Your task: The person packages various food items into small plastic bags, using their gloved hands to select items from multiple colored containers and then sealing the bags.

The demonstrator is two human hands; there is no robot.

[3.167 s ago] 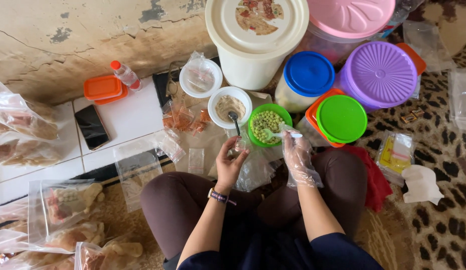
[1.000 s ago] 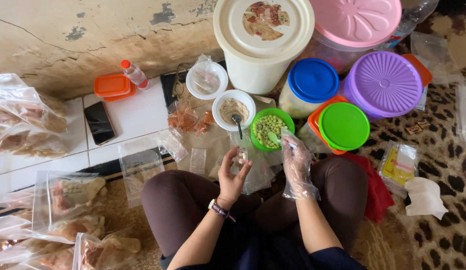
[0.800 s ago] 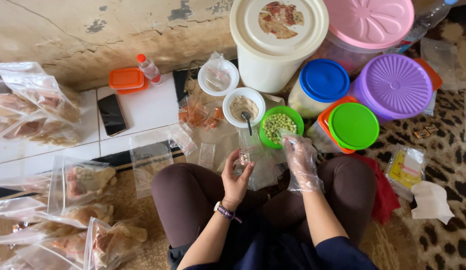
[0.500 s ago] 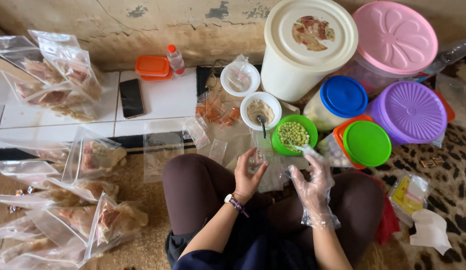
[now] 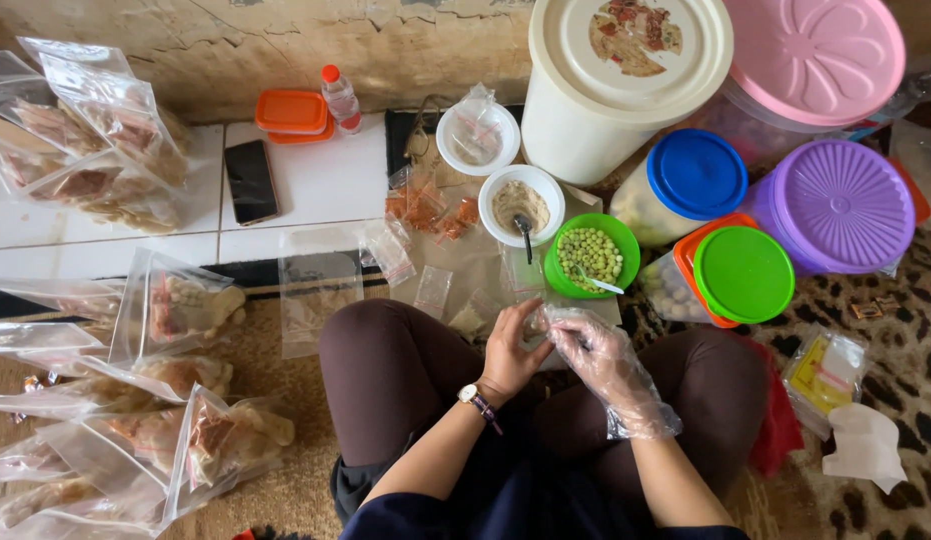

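Both hands pinch one small clear bag [image 5: 534, 322] over the lap: left hand [image 5: 509, 348] bare, right hand [image 5: 597, 352] in a plastic glove. Bag sits between the fingertips; its long axis can't be made out. Just beyond: one green bowl [image 5: 591, 256] of peas with one spoon, one white bowl [image 5: 522, 205] of powder.

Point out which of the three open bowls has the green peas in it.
The green bowl, nearest the hands; one white bowl holds tan powder, the other a clear bag.

Three bowls [image 5: 521, 205], roughly seven lidded tubs [image 5: 696, 172], one phone [image 5: 250, 181]
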